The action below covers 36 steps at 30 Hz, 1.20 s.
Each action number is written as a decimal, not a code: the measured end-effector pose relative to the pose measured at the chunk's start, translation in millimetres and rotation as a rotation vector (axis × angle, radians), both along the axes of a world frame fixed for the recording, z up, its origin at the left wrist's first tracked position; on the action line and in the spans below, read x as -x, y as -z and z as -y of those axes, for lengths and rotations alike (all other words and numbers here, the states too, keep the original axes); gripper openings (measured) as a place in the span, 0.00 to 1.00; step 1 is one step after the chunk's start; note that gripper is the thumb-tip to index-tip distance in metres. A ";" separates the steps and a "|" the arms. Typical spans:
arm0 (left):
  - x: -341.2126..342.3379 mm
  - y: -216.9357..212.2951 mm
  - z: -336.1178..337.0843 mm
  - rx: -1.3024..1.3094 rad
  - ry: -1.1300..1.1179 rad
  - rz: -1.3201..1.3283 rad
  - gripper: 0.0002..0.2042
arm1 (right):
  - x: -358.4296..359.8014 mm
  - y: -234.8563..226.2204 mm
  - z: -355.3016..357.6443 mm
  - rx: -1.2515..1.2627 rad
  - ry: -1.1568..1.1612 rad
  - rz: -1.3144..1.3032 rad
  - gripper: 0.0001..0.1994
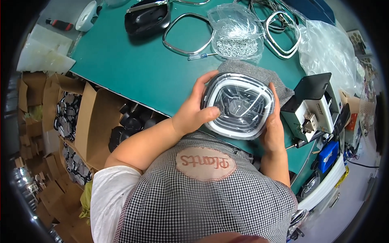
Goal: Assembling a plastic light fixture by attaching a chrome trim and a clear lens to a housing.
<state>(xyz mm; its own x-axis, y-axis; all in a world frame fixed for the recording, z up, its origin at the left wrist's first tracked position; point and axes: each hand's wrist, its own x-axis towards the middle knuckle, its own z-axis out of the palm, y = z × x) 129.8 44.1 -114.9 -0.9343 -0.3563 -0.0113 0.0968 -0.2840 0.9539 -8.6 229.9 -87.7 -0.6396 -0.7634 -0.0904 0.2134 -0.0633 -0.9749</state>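
i hold a rounded-square lamp housing (239, 106) just above the near edge of the green table (133, 69), over a grey cloth (259, 75). it is black inside with a clear lens and a white-silver rim. my left hand (196, 111) grips its 9 o'clock side, thumb on the lens; my right hand (273, 129) clasps its 4 o'clock edge.

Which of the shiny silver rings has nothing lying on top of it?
The chrome ring lying alone flat on the green table, beside the black housing. The other chrome rings lie heaped together on the far right.
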 end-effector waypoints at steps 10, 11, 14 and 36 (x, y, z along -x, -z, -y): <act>-1.0 -11.2 0.9 0.112 0.077 -0.006 0.43 | -6.1 -7.8 -3.7 -0.009 0.104 -0.207 0.51; -1.5 -10.1 1.1 0.096 0.091 -0.018 0.41 | -6.5 -9.1 -3.4 -0.026 0.098 -0.229 0.53; -2.2 -13.6 0.2 -0.077 0.103 -0.030 0.39 | -6.7 -0.9 -6.8 0.008 0.112 -0.267 0.52; 7.5 -12.9 -2.4 0.432 -0.073 -0.038 0.25 | -6.1 10.8 1.6 0.003 0.119 -0.097 0.45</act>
